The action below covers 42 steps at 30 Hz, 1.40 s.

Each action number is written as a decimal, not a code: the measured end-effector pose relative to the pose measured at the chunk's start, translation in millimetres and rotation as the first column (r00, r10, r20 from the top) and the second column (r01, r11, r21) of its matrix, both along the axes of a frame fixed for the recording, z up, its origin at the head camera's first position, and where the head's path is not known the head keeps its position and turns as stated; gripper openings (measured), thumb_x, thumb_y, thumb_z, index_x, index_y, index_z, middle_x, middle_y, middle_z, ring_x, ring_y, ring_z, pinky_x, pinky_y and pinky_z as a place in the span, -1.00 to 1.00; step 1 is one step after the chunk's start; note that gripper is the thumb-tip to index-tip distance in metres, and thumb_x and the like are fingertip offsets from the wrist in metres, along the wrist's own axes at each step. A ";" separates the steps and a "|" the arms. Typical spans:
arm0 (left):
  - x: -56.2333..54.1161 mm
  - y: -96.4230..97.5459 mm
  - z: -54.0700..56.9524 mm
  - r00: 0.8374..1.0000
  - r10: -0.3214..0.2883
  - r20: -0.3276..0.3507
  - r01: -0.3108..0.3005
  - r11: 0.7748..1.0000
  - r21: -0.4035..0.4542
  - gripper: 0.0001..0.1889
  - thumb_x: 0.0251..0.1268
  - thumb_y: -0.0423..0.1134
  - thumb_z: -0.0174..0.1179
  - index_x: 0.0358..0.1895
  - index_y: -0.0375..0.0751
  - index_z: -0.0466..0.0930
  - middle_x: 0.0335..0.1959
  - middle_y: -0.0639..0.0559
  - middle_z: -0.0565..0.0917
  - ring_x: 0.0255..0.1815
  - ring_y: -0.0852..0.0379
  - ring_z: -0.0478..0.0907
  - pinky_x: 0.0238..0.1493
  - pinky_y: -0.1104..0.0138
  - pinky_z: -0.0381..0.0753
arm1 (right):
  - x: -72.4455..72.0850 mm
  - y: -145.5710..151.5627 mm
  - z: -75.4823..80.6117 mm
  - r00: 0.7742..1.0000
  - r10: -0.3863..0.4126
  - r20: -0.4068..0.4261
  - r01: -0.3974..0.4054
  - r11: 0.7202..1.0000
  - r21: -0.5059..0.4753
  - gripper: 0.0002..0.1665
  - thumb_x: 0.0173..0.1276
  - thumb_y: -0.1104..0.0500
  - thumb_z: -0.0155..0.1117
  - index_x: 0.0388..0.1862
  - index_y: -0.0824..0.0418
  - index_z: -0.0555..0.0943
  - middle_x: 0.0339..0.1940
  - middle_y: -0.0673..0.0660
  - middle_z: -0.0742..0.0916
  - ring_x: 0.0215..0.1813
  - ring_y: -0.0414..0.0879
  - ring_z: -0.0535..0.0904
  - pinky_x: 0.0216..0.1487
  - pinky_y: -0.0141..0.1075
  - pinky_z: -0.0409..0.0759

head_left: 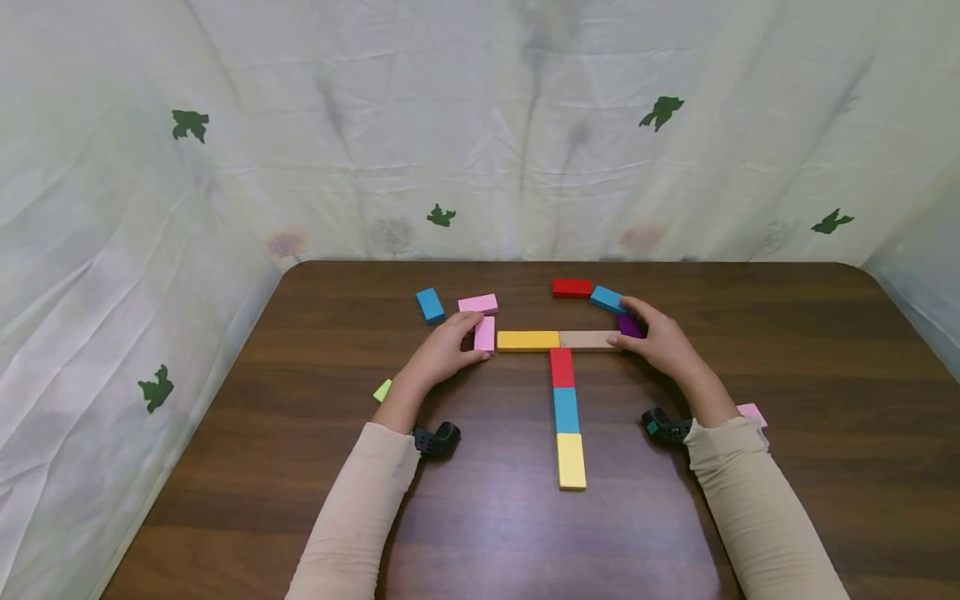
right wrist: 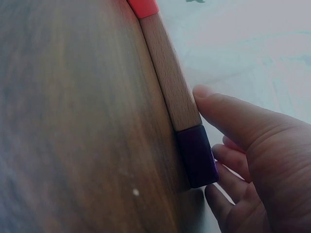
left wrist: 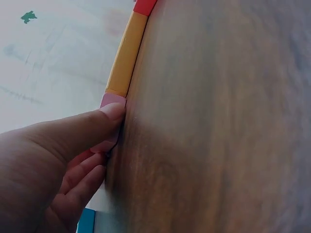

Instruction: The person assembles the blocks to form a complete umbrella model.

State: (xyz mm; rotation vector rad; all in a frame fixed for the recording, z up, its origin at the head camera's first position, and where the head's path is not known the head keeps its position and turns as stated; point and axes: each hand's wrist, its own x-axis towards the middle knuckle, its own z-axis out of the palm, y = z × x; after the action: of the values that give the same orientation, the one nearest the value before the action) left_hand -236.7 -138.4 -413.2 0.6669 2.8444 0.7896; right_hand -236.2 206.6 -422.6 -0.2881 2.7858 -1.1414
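My left hand (head_left: 444,350) pinches an upright-lying pink block (head_left: 484,334) between thumb and fingers, its end close to a yellow-orange block (head_left: 528,341). In the left wrist view, the thumb lies on the pink block (left wrist: 111,100). A plain wooden block (head_left: 587,340) continues the yellow-orange one. My right hand (head_left: 666,340) is spread around a purple block (head_left: 630,326). Its thumb is at the wooden block's right end, its other fingers beside the purple block (right wrist: 198,156). Red (head_left: 562,367), blue (head_left: 566,410) and pale yellow (head_left: 572,461) blocks run toward me from the row.
Behind the row lie another pink block (head_left: 477,304), a blue block (head_left: 431,306), a red block (head_left: 572,288) and a second blue block (head_left: 607,299). A green block (head_left: 382,390) and a pink one (head_left: 752,414) are partly hidden by the arms. A cloth hangs behind the brown table (head_left: 247,467).
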 end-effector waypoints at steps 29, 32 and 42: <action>-2.7 4.8 -4.0 0.999 -0.021 -0.046 0.019 0.999 -0.042 -0.32 0.15 -0.10 0.20 0.29 -0.33 0.20 0.27 -0.17 0.26 0.29 -0.05 0.15 0.25 0.19 0.11 | -0.2 0.5 0.1 1.000 0.004 0.003 -0.004 1.000 -0.007 -0.08 0.17 -0.11 0.24 0.39 0.18 0.10 0.34 0.29 0.23 0.30 0.21 0.11 0.20 0.08 0.13; -2.8 5.5 -4.0 0.998 -0.023 -0.050 0.021 0.999 -0.045 -0.32 0.15 -0.09 0.21 0.29 -0.33 0.21 0.28 -0.17 0.25 0.29 -0.04 0.14 0.25 0.19 0.11 | 0.0 0.4 0.4 1.000 0.005 0.003 -0.005 1.000 -0.006 -0.07 0.16 -0.13 0.24 0.39 0.18 0.09 0.34 0.29 0.23 0.31 0.21 0.10 0.21 0.09 0.11; -1.6 3.7 1.0 0.997 -0.025 -0.068 0.026 1.000 0.013 -0.35 0.13 -0.08 0.22 0.24 -0.33 0.28 0.21 -0.16 0.31 0.25 0.00 0.19 0.23 0.22 0.15 | 0.2 -0.2 0.1 1.000 0.000 0.001 0.000 1.000 0.001 -0.06 0.15 -0.14 0.24 0.39 0.20 0.10 0.33 0.30 0.24 0.29 0.22 0.12 0.19 0.09 0.15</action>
State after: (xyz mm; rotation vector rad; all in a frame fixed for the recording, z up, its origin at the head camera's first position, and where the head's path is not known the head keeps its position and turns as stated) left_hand -238.3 -134.8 -412.2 0.7446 2.8867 0.7981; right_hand -236.0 206.4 -422.5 -0.2876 2.7860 -1.1394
